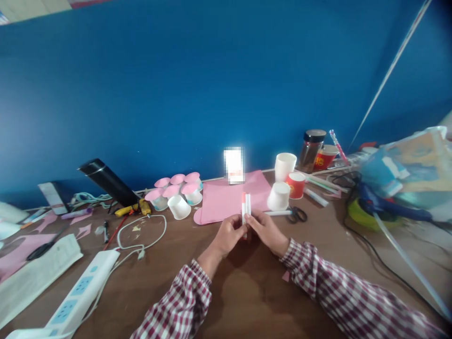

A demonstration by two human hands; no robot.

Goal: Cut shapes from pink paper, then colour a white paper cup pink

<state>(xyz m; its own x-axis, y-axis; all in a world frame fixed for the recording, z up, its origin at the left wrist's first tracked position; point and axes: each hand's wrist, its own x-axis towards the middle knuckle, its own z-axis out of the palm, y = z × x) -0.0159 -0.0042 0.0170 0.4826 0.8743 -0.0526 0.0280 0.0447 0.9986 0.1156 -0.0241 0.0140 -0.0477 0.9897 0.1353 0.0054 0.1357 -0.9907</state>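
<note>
My left hand [229,235] and my right hand [266,230] meet over the near edge of the pink paper sheets [226,200]. Both have their fingers closed round a pair of slim, upright white sticks that look like marker pens. An orange-topped white marker [243,205] is on the left, touching the fingers of my left hand. Beside it is an all-white marker [248,205], pinched by my right hand. The lower ends are partly hidden by fingers. Just right of the paper stand an upturned white paper cup [278,197] and black-handled scissors [298,214].
Several pink-topped cups [172,191] and a white cup [179,207] stand left of the paper. A red cup [295,185], a jar [312,150] and a glue gun [374,200] lie rightward. A power strip [83,287] with cables occupies the near left.
</note>
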